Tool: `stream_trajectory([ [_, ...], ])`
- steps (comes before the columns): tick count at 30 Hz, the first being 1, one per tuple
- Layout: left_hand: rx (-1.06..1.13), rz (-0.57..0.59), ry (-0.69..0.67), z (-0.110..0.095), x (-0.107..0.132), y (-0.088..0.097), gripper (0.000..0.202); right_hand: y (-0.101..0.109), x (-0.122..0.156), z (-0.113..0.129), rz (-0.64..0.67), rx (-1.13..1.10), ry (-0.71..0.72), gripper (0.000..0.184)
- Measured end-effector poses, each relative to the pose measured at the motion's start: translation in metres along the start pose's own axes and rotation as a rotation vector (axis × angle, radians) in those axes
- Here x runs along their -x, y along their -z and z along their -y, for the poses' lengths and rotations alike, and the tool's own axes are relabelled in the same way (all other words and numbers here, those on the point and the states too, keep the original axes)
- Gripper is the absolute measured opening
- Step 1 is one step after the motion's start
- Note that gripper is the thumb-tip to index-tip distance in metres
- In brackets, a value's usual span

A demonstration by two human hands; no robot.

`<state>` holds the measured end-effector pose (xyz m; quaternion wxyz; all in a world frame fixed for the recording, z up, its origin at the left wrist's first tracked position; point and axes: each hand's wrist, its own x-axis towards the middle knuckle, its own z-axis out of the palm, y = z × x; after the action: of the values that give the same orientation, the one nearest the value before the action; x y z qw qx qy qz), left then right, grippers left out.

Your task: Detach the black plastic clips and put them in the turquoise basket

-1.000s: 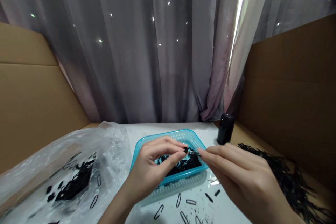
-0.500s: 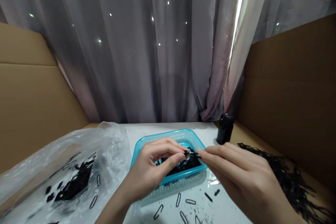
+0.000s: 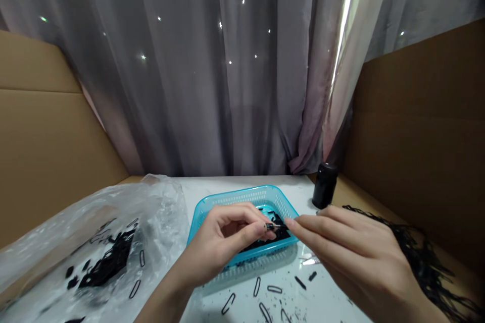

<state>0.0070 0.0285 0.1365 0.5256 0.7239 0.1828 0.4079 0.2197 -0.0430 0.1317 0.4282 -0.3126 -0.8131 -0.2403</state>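
Observation:
Above the front of a blue plastic basket (image 3: pixel 212 196), my left hand (image 3: pixel 223 237) pinches a small black piece (image 3: pixel 270 226) between thumb and fingers. Facing it from the right is my right hand (image 3: pixel 348 247), its fingers pressed together. A thin, partly shiny sliver (image 3: pixel 279 226) spans the short gap between the two sets of fingertips; its kind is too small to make out. Black strips and scraps (image 3: pixel 280 233) lie inside the basket, partly hidden behind my left hand.
Clear plastic bagging (image 3: pixel 159 222) with black pieces (image 3: pixel 109 262) spreads at left. Black loops (image 3: pixel 274 289) and crumbs dot the white table. Metal tips (image 3: pixel 309 261) show beside my right hand. A black cylinder (image 3: pixel 325 185), black strands (image 3: pixel 424 262) and cardboard walls (image 3: pixel 420 126) stand right.
My left hand has turned slightly, baring more of the small black piece at its fingertips. My right hand has barely shifted and stays close to it.

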Motion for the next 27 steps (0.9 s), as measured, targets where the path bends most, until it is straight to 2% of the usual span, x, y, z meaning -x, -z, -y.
stream_trajectory([
  [6, 0.036, 0.026, 0.001, -0.002, 0.001, -0.001, 0.021, 0.001, -0.007, 0.001, -0.049, -0.059, 0.016, 0.025],
  [12, -0.033, -0.016, -0.035, 0.004, -0.002, -0.002, 0.018, -0.005, -0.009, 0.012, -0.047, -0.243, 0.034, 0.018],
  [17, 0.045, -0.012, -0.080, 0.008, -0.003, 0.008, 0.017, 0.002, -0.010, 0.010, -0.051, -0.147, -0.049, 0.026],
  [21, 0.090, 0.010, -0.086, 0.007, 0.000, 0.012, 0.012, 0.008, -0.011, 0.009, -0.076, -0.074, -0.098, 0.025],
  [27, 0.152, 0.001, -0.108, 0.008, 0.001, 0.003, 0.014, 0.002, -0.010, 0.009, -0.065, -0.028, -0.096, 0.026],
])
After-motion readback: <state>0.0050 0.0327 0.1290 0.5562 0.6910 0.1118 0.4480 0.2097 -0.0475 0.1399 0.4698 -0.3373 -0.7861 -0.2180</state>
